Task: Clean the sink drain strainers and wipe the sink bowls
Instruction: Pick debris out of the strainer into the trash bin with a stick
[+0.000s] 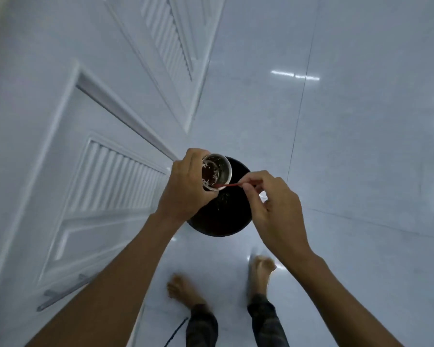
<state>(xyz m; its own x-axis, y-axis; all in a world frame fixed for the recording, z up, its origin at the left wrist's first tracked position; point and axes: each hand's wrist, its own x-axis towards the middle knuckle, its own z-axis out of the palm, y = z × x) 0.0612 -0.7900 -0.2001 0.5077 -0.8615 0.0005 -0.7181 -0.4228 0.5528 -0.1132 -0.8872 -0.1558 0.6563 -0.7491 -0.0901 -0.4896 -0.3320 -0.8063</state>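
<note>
Both hands over bin [221, 219]: strainer [216, 171], perhaps stick [232, 184].

The drain strainer [216, 172] looks like thin metal, its rim shiny and its inside dulled and flecked with pale residue. The thin stick [229, 184] poking into it is red and matt; its material cannot be told. The bin [219, 216] below is black with a dull sheen. The floor tiles [361, 146] are glossy, mirroring lights. The cabinet doors [60, 146] are smooth, white and semi-glossy, with a metal handle [60, 294].

Glossy white tile floor [348, 146] w/ black round bin [221, 219] standing on it, bare feet [259, 269] nearby.
</note>
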